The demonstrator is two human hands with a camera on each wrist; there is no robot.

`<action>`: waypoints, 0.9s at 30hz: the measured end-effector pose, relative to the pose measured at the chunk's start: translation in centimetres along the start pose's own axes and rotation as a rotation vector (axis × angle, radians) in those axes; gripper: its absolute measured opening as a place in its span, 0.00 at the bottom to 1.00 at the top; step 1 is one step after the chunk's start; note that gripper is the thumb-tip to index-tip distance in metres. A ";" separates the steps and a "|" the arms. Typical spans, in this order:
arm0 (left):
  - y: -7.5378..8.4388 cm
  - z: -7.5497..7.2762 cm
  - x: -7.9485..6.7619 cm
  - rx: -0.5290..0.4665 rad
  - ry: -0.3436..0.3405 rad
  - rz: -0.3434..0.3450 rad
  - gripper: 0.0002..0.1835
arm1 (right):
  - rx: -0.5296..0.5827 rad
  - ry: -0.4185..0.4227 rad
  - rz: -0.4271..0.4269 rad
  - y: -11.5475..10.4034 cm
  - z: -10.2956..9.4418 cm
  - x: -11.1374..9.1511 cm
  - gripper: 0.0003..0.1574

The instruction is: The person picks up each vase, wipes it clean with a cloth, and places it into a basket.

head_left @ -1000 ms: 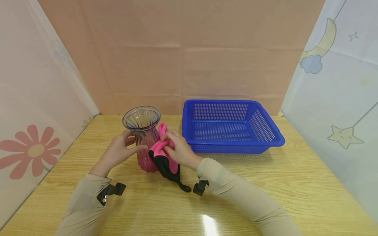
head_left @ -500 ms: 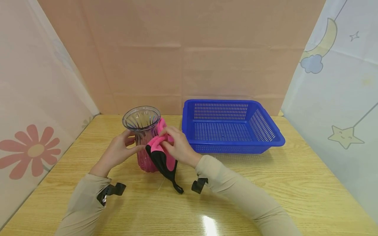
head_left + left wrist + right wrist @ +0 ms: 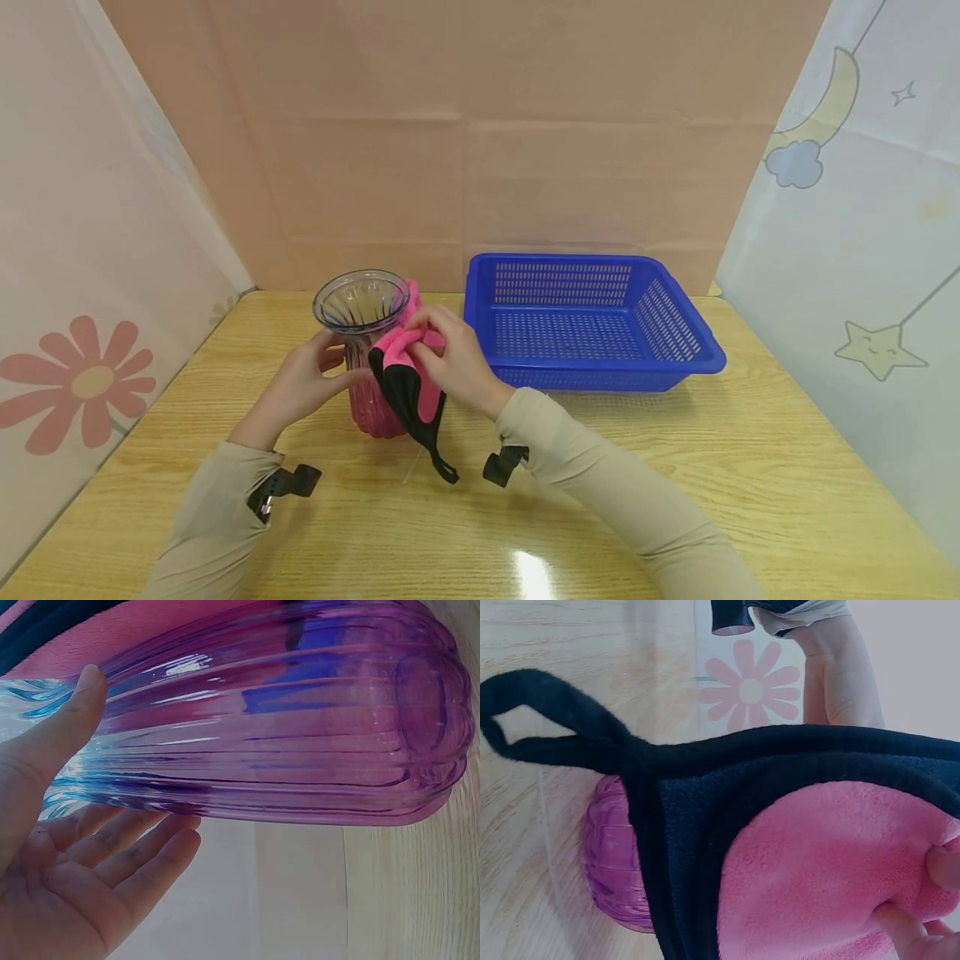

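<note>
A ribbed glass vase (image 3: 371, 408), pink-purple below and bluish-clear at its flared rim, stands upright on the table. My left hand (image 3: 300, 383) holds it from the left below the rim, the thumb on the near side and the fingers behind, as the left wrist view shows. My right hand (image 3: 459, 362) pinches a pink and black cleaning cloth (image 3: 405, 392) against the vase's right side. The cloth's pink top reaches the rim, and its black loop (image 3: 547, 712) hangs down. In the right wrist view the cloth hides most of the vase.
A blue perforated plastic basket (image 3: 592, 364) stands at the back right, close behind my right hand. The wooden table (image 3: 750, 467) meets a peach backdrop (image 3: 465, 167) behind and patterned cloth walls at both sides.
My right hand has moved up and slightly left with the cloth, whose top now reaches the vase's rim. The cloth's hanging loop has swung left. My left hand and the vase have stayed nearly still.
</note>
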State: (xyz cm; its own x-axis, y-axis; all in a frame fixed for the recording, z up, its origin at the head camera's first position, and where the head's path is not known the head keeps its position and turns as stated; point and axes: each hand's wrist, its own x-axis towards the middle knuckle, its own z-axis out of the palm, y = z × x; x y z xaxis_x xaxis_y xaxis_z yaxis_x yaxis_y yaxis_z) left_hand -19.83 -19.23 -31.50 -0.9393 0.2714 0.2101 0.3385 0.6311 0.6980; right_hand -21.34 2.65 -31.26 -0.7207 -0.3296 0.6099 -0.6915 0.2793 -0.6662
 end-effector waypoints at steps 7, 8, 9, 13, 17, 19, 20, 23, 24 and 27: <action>0.3 -0.1 -0.1 -0.020 -0.010 -0.004 0.38 | 0.048 0.062 -0.043 -0.2 -0.5 0.3 0.08; 0.3 -0.1 -0.1 -0.019 -0.010 0.002 0.38 | 0.053 0.067 -0.052 -0.2 -0.6 0.4 0.08; 0.3 -0.1 -0.1 -0.019 -0.011 0.008 0.38 | 0.057 0.071 -0.057 -0.2 -0.7 0.4 0.08; 0.2 -0.2 0.0 -0.016 -0.016 0.031 0.39 | 0.100 0.061 -0.048 -0.2 -0.9 0.6 0.08; 0.3 -0.2 0.0 -0.012 -0.024 0.038 0.39 | 0.150 0.049 -0.013 -0.3 -1.1 0.7 0.08; 0.3 -0.3 0.0 -0.009 -0.029 0.040 0.40 | 0.164 0.047 -0.001 -0.4 -1.3 0.7 0.08; 0.3 -0.3 0.0 -0.008 -0.032 0.043 0.40 | 0.168 0.047 0.001 -0.4 -1.3 0.8 0.08; 0.1 -0.4 0.1 -0.008 -0.044 0.047 0.39 | 0.181 0.042 0.005 -0.5 -1.4 0.8 0.08; 0.1 -0.4 0.1 -0.010 -0.050 0.047 0.39 | 0.183 0.041 0.006 -0.5 -1.5 0.9 0.09; -0.1 -0.5 0.2 -0.010 -0.065 0.052 0.40 | 0.183 0.042 0.005 -0.5 -1.7 1.0 0.09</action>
State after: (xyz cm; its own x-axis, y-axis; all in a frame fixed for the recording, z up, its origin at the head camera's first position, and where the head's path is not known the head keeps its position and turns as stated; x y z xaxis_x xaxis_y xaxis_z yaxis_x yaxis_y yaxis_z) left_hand -20.07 -19.60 -31.14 -0.9147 0.3504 0.2014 0.3857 0.6075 0.6944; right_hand -21.78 3.70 -29.66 -0.7285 -0.2892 0.6211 -0.6699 0.1105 -0.7342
